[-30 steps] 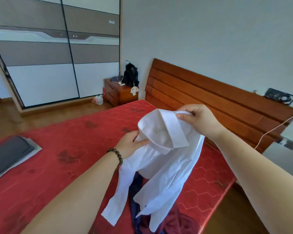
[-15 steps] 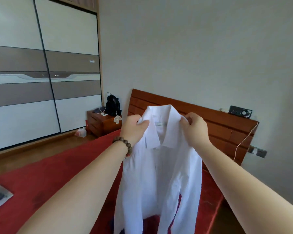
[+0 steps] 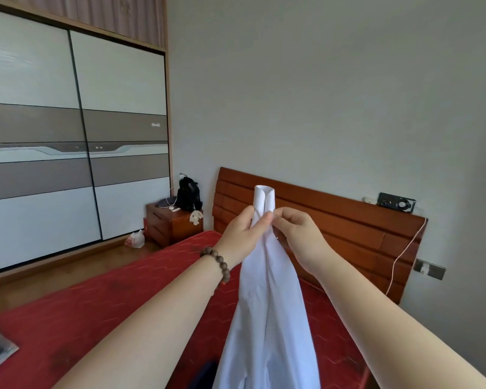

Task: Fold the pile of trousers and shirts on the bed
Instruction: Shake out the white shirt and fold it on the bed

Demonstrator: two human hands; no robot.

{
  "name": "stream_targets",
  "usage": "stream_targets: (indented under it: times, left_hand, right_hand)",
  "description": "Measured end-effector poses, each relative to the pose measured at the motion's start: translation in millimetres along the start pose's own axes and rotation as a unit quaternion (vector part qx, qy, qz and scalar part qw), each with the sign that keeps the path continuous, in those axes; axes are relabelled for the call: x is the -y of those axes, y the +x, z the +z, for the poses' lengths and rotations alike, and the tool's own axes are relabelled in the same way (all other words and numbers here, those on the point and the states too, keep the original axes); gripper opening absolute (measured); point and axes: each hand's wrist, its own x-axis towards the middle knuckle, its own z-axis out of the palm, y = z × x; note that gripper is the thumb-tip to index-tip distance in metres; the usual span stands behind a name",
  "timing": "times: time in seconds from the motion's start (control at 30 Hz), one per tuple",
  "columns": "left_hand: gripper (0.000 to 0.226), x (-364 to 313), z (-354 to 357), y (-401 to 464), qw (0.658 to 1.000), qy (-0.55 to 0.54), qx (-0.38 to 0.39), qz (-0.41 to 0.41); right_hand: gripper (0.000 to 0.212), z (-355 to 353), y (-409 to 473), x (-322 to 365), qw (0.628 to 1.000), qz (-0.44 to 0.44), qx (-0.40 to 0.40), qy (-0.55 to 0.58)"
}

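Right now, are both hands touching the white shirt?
Touching. The head view shows the left hand and right hand pinching the white shirt just below its collar, with the shirt hanging down between them.

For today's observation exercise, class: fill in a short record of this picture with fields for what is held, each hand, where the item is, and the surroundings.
Held item: white shirt, hanging down, collar uppermost
Left hand: grips the shirt just below the collar
Right hand: pinches the shirt at the same spot
Position: lifted over the red bed
Background: wooden headboard, bedside cabinet, sliding wardrobe
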Motion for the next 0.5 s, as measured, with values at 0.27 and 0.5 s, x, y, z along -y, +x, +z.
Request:
stream_targets:
  times: [0.27, 0.5]
  left_hand:
    - [0.035, 3, -12, 8, 0.992, 0.124, 0.038, -0.004]
    - [0.035, -3, -33, 10, 0.982, 0.156, 0.096, 0.05]
  right_hand:
    - [0.024, -13, 14, 19, 0.993, 0.037, 0.064, -0.094]
    - [0.06, -31, 26, 40, 0.88, -0.213, 0.084, -0.417]
